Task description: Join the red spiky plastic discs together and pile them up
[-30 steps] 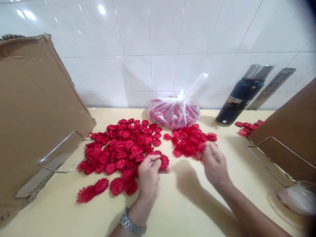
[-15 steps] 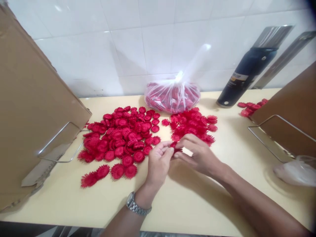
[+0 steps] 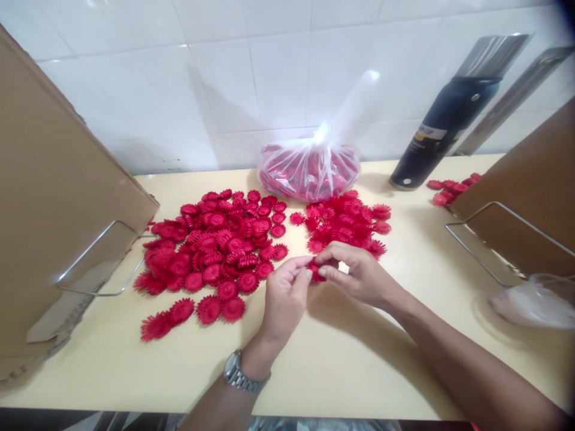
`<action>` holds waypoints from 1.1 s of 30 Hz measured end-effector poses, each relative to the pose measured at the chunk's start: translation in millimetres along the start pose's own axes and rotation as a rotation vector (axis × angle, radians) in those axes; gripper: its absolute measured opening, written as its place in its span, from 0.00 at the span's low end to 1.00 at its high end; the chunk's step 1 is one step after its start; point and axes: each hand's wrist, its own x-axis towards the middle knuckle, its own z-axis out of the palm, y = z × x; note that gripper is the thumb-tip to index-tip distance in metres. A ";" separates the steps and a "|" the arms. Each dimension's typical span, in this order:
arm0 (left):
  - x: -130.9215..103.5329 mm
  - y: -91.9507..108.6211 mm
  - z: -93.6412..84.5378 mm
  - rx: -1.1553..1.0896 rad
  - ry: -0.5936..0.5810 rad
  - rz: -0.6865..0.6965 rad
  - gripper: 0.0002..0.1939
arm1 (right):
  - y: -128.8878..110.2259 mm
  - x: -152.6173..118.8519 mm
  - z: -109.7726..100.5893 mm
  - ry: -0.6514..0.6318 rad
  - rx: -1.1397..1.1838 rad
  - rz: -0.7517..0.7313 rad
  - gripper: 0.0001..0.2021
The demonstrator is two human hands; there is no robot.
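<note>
Between the fingertips of both hands is a small red fringed disc (image 3: 317, 273), shaped like a flower. My left hand (image 3: 286, 294), with a metal watch on its wrist, pinches its left side between thumb and fingers. From the right, my right hand (image 3: 359, 274) grips it with thumb and index finger. Fingers cover much of the disc. A large pile of red fringed discs (image 3: 218, 239) lies to the left of my hands. Just behind my right hand is a second heap of thinner-looking red fringed pieces (image 3: 344, 221).
A knotted clear bag of red pieces (image 3: 309, 170) rests against the tiled wall. A dark blue flask (image 3: 444, 126) stands behind, right of it. Cardboard sheets (image 3: 54, 197) with wire stands (image 3: 101, 293) flank the table. At right lie a crumpled plastic bag (image 3: 534, 304) and more red discs (image 3: 453, 189).
The right fingers have closed in on the red disc, and the disc has turned to show more of its face. The whole view has shifted slightly.
</note>
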 end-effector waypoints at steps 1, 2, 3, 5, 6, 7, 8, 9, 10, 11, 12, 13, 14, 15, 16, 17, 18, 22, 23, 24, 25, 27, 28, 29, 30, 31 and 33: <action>-0.1 -0.1 0.5 -0.009 -0.002 -0.004 0.11 | 0.2 -0.1 1.8 0.022 -0.075 -0.053 0.04; -0.3 -0.3 1.1 -0.016 0.001 -0.007 0.11 | 0.4 -0.3 3.6 0.038 -0.132 -0.105 0.03; -0.6 -0.6 1.7 -0.018 0.004 -0.009 0.11 | 0.7 -0.4 5.2 0.047 -0.166 -0.151 0.03; -1.2 -0.9 3.0 -0.015 0.002 -0.019 0.12 | 1.2 -0.7 7.5 0.060 -0.193 -0.212 0.03; -1.4 -0.8 3.5 -0.014 -0.003 -0.024 0.12 | 1.3 -0.8 8.3 0.068 -0.198 -0.224 0.04; -1.6 -0.6 3.8 -0.015 -0.006 -0.027 0.12 | 1.1 -1.0 8.8 0.076 -0.200 -0.227 0.04; -1.8 -0.4 4.0 -0.016 -0.006 -0.030 0.12 | 0.7 -1.2 9.2 0.085 -0.197 -0.219 0.05; -1.8 -0.2 4.1 -0.017 -0.002 -0.028 0.12 | 0.2 -1.4 9.6 0.092 -0.184 -0.200 0.06; -1.6 -0.3 3.9 -0.016 0.006 -0.023 0.11 | -0.3 -1.7 10.0 0.097 -0.163 -0.173 0.06; -1.3 -0.5 3.7 -0.015 0.017 -0.017 0.11 | -0.6 -2.0 10.5 0.103 -0.134 -0.139 0.06; -0.8 -1.1 3.4 -0.016 0.030 -0.011 0.10 | -0.6 -2.3 11.0 0.113 -0.097 -0.101 0.06; -0.1 -1.8 3.1 -0.026 0.042 -0.011 0.09 | -0.4 -2.6 11.5 0.133 -0.053 -0.060 0.06; 0.6 -2.7 2.8 -0.044 0.056 -0.017 0.09 | 0.1 -2.8 12.0 0.172 -0.005 -0.024 0.06; 1.5 -3.4 2.6 -0.071 0.069 -0.028 0.08 | 0.8 -2.9 12.4 0.225 0.038 0.005 0.06; 2.3 -4.0 2.5 -0.102 0.079 -0.044 0.08 | 1.5 -2.9 12.7 0.273 0.065 0.021 0.06; 3.0 -4.3 2.3 -0.133 0.084 -0.059 0.08 | 2.0 -2.8 12.9 0.304 0.065 0.016 0.06; 3.6 -4.3 2.0 -0.160 0.087 -0.072 0.08 | 2.4 -2.6 13.0 0.311 0.032 -0.016 0.06; 5.1 -1.6 -0.4 -0.279 0.057 -0.155 0.10 | 3.1 -0.9 13.5 0.266 -0.260 -0.293 0.06; 5.2 -0.7 -0.9 -0.307 0.030 -0.183 0.10 | 3.7 -0.4 13.9 0.276 -0.320 -0.343 0.07; 5.4 0.0 -1.2 -0.324 -0.003 -0.211 0.10 | 4.4 0.0 14.6 0.285 -0.368 -0.378 0.07; 5.5 0.5 -1.2 -0.330 -0.037 -0.237 0.11 | 5.3 0.3 15.7 0.288 -0.406 -0.401 0.08; 6.0 0.6 -0.3 -0.324 -0.080 -0.279 0.10 | 6.5 0.3 18.9 0.291 -0.446 -0.432 0.08; 6.3 0.3 0.5 -0.329 -0.094 -0.298 0.10 | 6.5 0.1 21.1 0.302 -0.445 -0.438 0.07; 6.7 -0.2 1.3 -0.340 -0.105 -0.313 0.09 | 6.1 -0.1 23.3 0.317 -0.431 -0.436 0.07; 7.2 -0.7 1.9 -0.353 -0.109 -0.320 0.09 | 5.2 -0.4 25.4 0.333 -0.403 -0.424 0.07; 7.7 -1.2 2.3 -0.367 -0.104 -0.322 0.09 | 4.2 -0.5 26.9 0.344 -0.362 -0.397 0.06; 8.6 -1.8 1.8 -0.382 -0.061 -0.319 0.09 | 2.8 -0.3 26.1 0.389 -0.234 -0.284 0.06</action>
